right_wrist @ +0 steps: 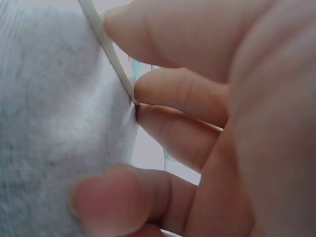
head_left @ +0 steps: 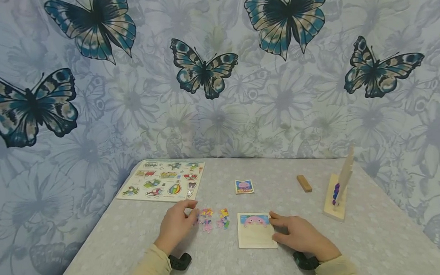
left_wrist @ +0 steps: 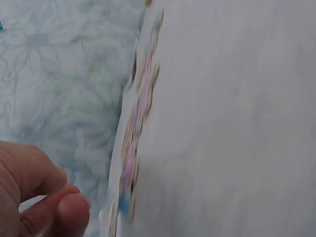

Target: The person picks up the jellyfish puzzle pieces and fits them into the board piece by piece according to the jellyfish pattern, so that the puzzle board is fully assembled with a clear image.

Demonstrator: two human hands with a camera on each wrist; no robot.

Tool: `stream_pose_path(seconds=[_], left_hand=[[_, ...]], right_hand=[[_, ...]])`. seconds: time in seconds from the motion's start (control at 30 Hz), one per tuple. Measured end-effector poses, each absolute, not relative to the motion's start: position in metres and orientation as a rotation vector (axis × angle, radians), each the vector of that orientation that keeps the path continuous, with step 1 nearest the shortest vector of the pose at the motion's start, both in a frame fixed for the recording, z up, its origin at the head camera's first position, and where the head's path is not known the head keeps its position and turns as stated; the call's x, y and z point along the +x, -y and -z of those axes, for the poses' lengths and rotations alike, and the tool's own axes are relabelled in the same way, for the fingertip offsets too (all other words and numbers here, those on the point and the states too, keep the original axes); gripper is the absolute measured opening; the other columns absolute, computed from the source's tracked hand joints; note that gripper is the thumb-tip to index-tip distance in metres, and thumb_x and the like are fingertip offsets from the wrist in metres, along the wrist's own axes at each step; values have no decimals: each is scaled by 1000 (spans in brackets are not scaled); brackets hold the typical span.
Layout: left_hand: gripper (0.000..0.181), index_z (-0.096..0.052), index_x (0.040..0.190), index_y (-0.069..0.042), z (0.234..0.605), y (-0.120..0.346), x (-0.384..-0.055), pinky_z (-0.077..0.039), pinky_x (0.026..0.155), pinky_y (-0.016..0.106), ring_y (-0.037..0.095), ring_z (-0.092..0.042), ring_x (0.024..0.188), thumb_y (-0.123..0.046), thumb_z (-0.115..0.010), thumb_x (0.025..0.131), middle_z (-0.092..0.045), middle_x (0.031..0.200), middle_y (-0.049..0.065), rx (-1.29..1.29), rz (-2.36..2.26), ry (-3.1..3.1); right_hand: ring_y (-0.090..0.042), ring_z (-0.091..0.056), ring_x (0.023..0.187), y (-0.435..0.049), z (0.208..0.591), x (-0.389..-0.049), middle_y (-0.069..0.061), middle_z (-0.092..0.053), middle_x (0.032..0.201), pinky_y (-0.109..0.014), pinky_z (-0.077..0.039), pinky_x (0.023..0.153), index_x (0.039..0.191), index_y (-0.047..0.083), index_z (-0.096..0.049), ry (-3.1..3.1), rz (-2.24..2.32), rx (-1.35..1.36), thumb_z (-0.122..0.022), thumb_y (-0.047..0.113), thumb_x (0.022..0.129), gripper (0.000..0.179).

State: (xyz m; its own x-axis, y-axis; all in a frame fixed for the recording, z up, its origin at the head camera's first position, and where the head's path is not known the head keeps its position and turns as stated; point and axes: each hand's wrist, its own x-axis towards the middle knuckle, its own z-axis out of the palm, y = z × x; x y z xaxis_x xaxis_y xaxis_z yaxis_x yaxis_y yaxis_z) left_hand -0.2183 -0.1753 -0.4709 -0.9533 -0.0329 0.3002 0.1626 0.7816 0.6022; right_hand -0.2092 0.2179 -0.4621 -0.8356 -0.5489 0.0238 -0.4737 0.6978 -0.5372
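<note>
Lower frame: right hand (head_left: 299, 236), fingers lightly extended against the right edge of a part-filled board (head_left: 257, 240), apparently steadying it; left hand (head_left: 177, 225), well apart, loosely bent, seemingly empty, beside pieces (head_left: 207, 212) spread within easy reach. Beyond, mid-frame: card (head_left: 244, 187), face up, presumably for viewing.
</note>
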Motion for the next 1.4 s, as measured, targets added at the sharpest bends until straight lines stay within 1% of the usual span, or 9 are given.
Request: stream_pose_path(seconds=[0.17, 0.43, 0.63, 0.77, 0.93, 1.03, 1.17, 1.27, 1.4], left_hand=[[22, -75, 119, -17, 469, 190, -223, -44, 56, 29, 9, -60, 71, -17, -67, 98, -75, 112, 2, 12, 846, 2727], [19, -76, 115, -18, 470, 197, -226, -51, 68, 36, 16, -67, 85, -18, -70, 96, -75, 106, 1, 9, 820, 2809], [21, -75, 114, -20, 469, 182, -220, -49, 63, 30, 7, -61, 75, -23, -76, 94, -71, 100, -6, -226, 891, 2843], [23, -75, 116, -21, 466, 172, -215, -47, 59, 26, 4, -58, 73, -25, -78, 93, -71, 104, -7, -324, 912, 2829], [30, -74, 123, -20, 471, 164, -212, -50, 63, 24, 3, -58, 71, -25, -77, 94, -74, 115, -4, -503, 1042, 2788], [34, -73, 126, -18, 473, 159, -211, -57, 84, 34, 12, -70, 93, -27, -78, 93, -74, 124, -3, -639, 1011, 2778], [38, -72, 128, -17, 474, 156, -211, -53, 100, 48, 24, -67, 121, -28, -78, 92, -72, 129, 1, -692, 883, 2790], [42, -71, 131, -19, 473, 160, -213, -56, 82, 41, 19, -70, 102, -32, -79, 91, -72, 124, -2, -622, 772, 2841], [39, -71, 126, -25, 468, 173, -216, -49, 67, 34, 9, -60, 83, -32, -77, 88, -67, 114, -7, -446, 646, 2918]], right_hand=[[-36, -60, 130, -217, 462, -209, -12, -53, 152, -45, -54, 95, 140, 3, -62, -2771, 817, -840, -71, 37, 97, 56], [-36, -60, 130, -217, 461, -208, -12, -53, 152, -45, -54, 96, 140, 2, -62, -2773, 837, -833, -71, 35, 97, 55], [-36, -60, 130, -217, 462, -208, -11, -53, 153, -44, -54, 95, 140, 3, -62, -2762, 842, -821, -71, 36, 97, 56], [-35, -61, 129, -217, 462, -209, -12, -53, 153, -40, -55, 93, 140, 3, -63, -2765, 847, -819, -72, 37, 96, 55], [-36, -59, 131, -216, 461, -208, -12, -53, 153, -47, -54, 97, 139, 4, -63, -2771, 855, -812, -71, 36, 96, 54], [-38, -57, 133, -216, 460, -207, -12, -53, 153, -52, -52, 99, 139, 3, -63, -2767, 860, -812, -71, 35, 96, 54], [-38, -57, 133, -216, 459, -207, -13, -53, 153, -55, -50, 100, 139, 3, -63, -2771, 861, -810, -72, 35, 96, 54], [-39, -57, 133, -216, 458, -206, -13, -53, 152, -56, -50, 100, 139, 3, -63, -2776, 859, -815, -72, 35, 96, 55], [-38, -58, 132, -216, 459, -206, -13, -53, 152, -54, -51, 99, 139, 2, -63, -2780, 854, -826, -71, 36, 97, 55]])
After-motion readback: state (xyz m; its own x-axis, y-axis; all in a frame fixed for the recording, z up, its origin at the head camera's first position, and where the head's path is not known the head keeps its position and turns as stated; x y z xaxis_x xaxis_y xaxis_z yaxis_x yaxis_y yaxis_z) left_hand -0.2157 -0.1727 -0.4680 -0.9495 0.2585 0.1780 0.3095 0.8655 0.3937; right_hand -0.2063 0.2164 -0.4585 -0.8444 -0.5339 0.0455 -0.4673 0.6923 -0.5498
